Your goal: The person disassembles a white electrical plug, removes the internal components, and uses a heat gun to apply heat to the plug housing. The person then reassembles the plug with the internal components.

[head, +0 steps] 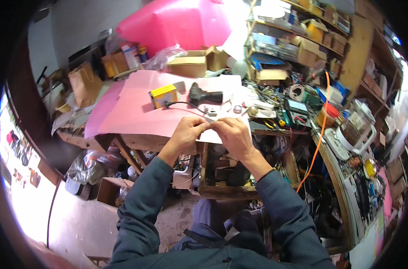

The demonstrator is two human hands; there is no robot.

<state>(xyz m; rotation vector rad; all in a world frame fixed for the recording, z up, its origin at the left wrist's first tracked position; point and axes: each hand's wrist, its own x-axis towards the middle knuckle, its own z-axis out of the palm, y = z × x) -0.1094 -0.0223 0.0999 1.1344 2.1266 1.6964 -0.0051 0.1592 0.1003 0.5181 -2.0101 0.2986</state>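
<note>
My left hand (190,130) and my right hand (231,134) meet at the fingertips over the front edge of the pink sheet (136,114) on the bench. Fingers of both are pinched around something small and thin, mostly hidden; what it is cannot be told. Just beyond them lies a small grey metallic part (210,111), near the end of a black cable (185,103). A yellow box (163,95) stands behind the cable's other end. To its right a dark pistol-shaped tool body (204,94) lies on its side. A small round part (237,109) rests beyond my right hand.
An open wooden drawer (224,193) juts out below my hands. On the right are a multimeter (297,109), a green-handled tool (285,117), a hanging orange cable (320,141) and a glass jug (355,122). Cardboard boxes (187,67) line the bench's back.
</note>
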